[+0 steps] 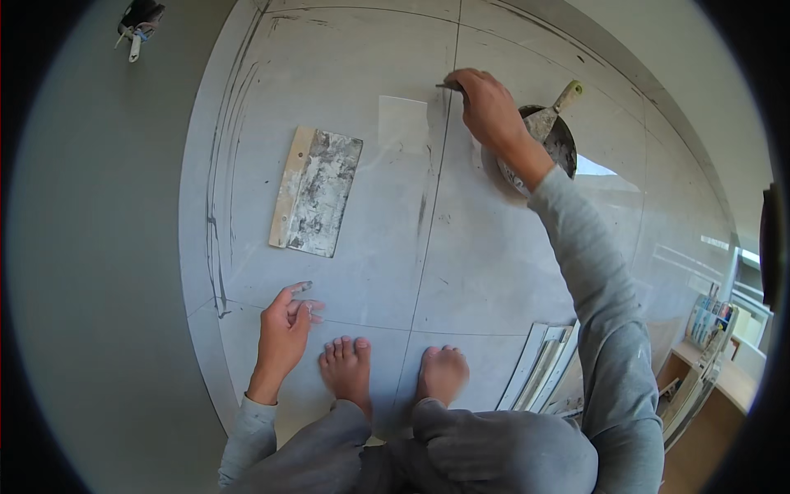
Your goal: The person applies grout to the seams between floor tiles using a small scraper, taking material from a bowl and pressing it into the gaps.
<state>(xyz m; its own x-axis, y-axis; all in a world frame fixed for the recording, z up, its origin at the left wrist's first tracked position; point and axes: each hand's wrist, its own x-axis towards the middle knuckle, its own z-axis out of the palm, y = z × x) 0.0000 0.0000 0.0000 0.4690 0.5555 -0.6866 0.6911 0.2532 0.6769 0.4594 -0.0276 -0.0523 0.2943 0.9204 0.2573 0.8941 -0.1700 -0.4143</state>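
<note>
Grey tile floor (494,263) is seen from above, and the thing in hand is a small thin tool, apparently a nail or scraper tip (448,86), pinched in the right hand (490,111) at the far end of a dark grout joint (432,206); only a short dark end is shown past the fingertips, so its exact kind cannot be told. The joint's long axis is laid straight away from the body, from between the two bare feet (395,375) up to the pinched tip, so the tool is set at the joint's far end with the line running back toward the person. The right hand is closed narrowly round the tool, knuckles up, the sleeve stretched out. The left hand (284,333) is held empty, fingers loosely bent with tips touching the tile near the left foot, well apart from the tool; the right is by far the nearer. Just beside the right wrist a round mortar pan (561,144) with a pale-handled trowel (553,115) is set, and left of the joint a wide mortar-crusted float (317,191) is laid flat. Stacked trim strips (543,366) are laid by the right knee
</note>
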